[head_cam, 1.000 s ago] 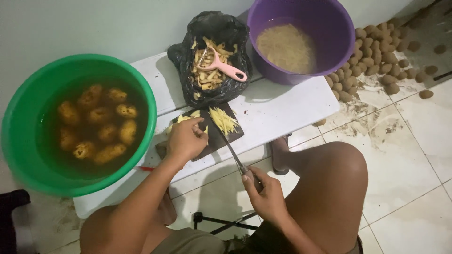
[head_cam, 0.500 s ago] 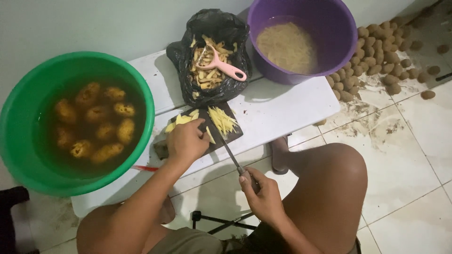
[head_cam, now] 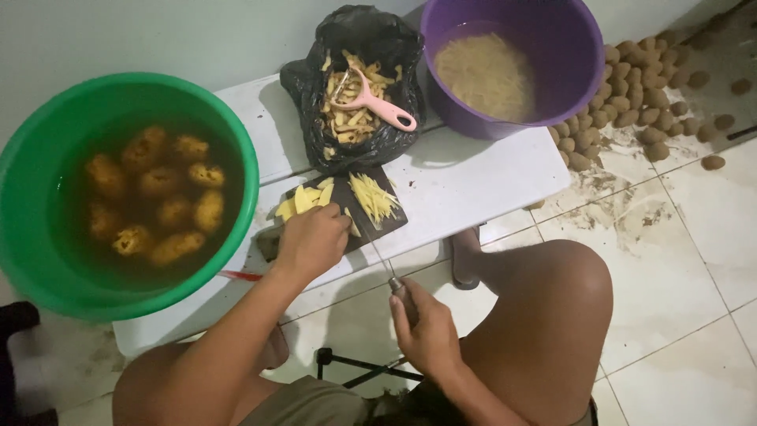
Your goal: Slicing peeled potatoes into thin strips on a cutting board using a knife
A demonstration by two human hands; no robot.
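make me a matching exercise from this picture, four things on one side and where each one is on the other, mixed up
Things:
1. pink peeler
2. peeled potatoes
3. cut potato strips
4. knife

Places:
A. on the dark cutting board
B. in the right hand
C. on the peels in the black bag
D. in water in the green basin

Pairs: 1-C, 2-D, 3-A, 4-B
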